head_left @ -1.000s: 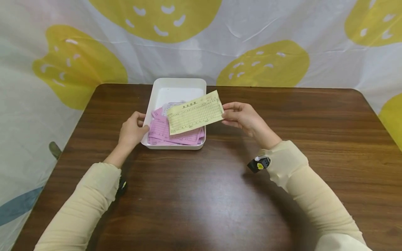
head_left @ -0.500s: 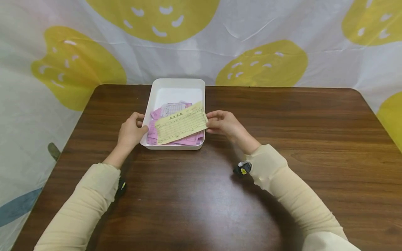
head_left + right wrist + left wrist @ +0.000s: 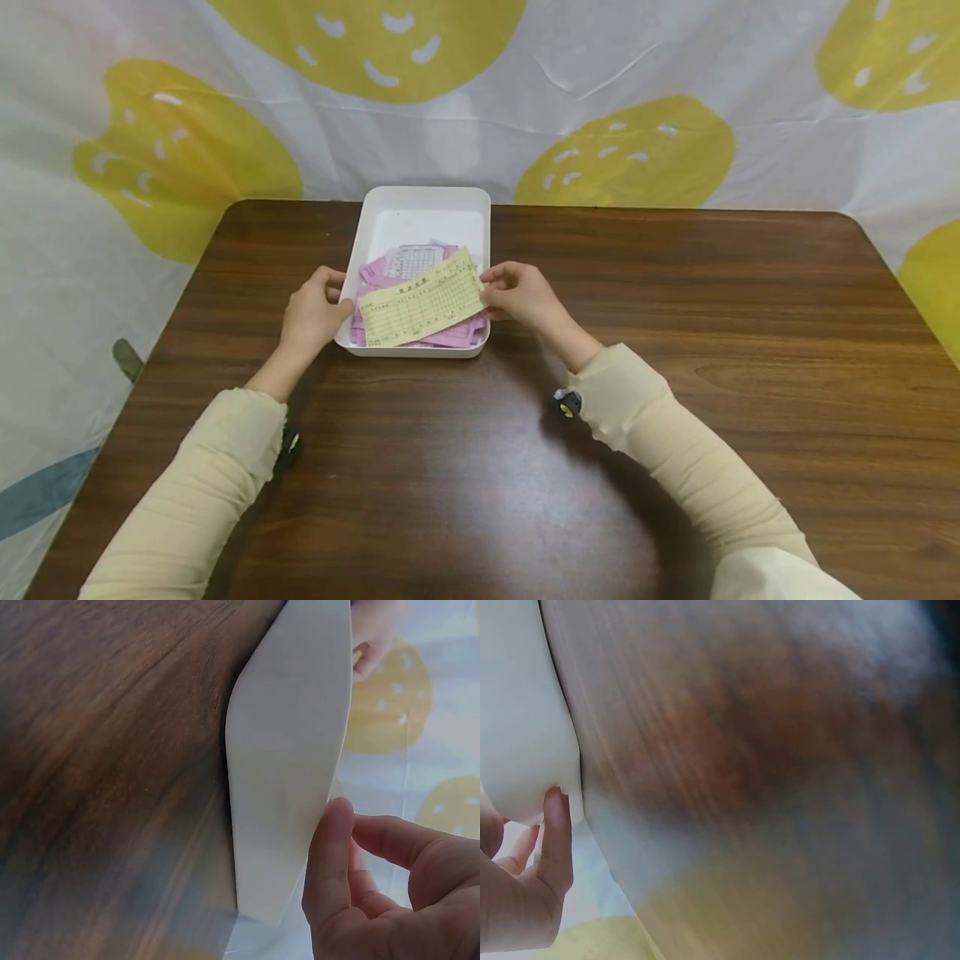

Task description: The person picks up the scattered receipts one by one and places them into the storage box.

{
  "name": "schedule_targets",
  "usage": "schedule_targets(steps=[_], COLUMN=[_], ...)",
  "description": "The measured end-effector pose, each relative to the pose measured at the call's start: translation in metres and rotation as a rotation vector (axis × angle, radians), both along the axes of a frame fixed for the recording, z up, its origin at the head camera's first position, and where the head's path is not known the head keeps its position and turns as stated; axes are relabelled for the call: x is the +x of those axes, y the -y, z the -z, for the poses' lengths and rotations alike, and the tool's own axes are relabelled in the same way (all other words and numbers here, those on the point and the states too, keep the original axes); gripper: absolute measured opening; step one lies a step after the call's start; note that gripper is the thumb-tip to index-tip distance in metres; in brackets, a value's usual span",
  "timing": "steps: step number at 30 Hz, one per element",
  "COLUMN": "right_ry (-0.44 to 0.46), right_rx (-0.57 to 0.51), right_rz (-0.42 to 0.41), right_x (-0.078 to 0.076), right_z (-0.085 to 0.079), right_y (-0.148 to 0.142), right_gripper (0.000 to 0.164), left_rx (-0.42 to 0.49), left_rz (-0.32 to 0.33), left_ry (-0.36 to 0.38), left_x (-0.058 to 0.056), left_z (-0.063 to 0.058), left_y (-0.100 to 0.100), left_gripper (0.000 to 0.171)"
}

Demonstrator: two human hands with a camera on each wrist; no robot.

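A white plastic tray (image 3: 431,225) stands at the back of the table, left of centre. Pink printed slips (image 3: 454,335) and a white gridded one (image 3: 412,262) lie in its near half. Over them slants a yellow receipt slip (image 3: 422,303), its right end pinched between the thumb and fingers of my right hand (image 3: 531,302) beside the tray's right rim. My left hand (image 3: 309,315) holds the tray's left rim, thumb on top. The left wrist view has the left hand (image 3: 536,877) at the tray's outer wall (image 3: 525,712). The yellow slip is hidden in both wrist views.
The dark wooden table (image 3: 720,333) extends right of and in front of the tray. Behind its far edge hangs a white cloth (image 3: 480,150) with yellow fruit shapes. A small black camera (image 3: 567,403) sits at the right wrist.
My right hand has carried the yellow slip left and down, from above the tray's right side to over the pink slips. The left hand stays at the rim.
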State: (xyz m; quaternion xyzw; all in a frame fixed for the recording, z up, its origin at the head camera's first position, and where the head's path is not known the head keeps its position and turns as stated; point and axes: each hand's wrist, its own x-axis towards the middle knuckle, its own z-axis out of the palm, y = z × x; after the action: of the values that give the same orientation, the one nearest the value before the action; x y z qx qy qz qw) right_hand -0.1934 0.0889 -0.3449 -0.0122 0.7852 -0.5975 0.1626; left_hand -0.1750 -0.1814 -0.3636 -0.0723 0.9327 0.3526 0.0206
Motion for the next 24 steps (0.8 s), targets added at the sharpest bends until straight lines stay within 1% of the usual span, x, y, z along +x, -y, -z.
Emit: schedule_targets(steps=[5, 8, 10, 15, 19, 24], right_ry=[-0.081, -0.107, -0.114, -0.121, -0.134, -0.127], right_rx=[0.161, 0.245, 0.275, 0.286, 0.292, 0.291], right_rz=[-0.024, -0.039, -0.047, -0.059, -0.063, -0.065], right_x=[0.0004, 0.0005, 0.0005, -0.0001, -0.001, -0.0019], right_z=[-0.0005, -0.0005, -0.0003, 0.0018, 0.0041, 0.0064], right_y=[0.0015, 0.0009, 0.0002, -0.0022, -0.0039, -0.0046], right_gripper=[0.03, 0.029, 0.03, 0.03, 0.031, 0.032], left_rx=[0.007, 0.011, 0.013, 0.025, 0.026, 0.025], left_rz=[0.005, 0.01, 0.016, 0.038, 0.056, 0.057], left_ry=[0.015, 0.029, 0.036, 0.057, 0.083, 0.096], left_x=[-0.0005, -0.0015, -0.0026, -0.0058, -0.0068, -0.0059], left_z=[-0.0018, -0.0027, -0.0029, -0.0033, -0.0061, -0.0096], left_y=[-0.001, 0.0001, 0.0014, 0.0055, 0.0069, 0.007], left_gripper=[0.041, 0.043, 0.043, 0.046, 0.047, 0.046])
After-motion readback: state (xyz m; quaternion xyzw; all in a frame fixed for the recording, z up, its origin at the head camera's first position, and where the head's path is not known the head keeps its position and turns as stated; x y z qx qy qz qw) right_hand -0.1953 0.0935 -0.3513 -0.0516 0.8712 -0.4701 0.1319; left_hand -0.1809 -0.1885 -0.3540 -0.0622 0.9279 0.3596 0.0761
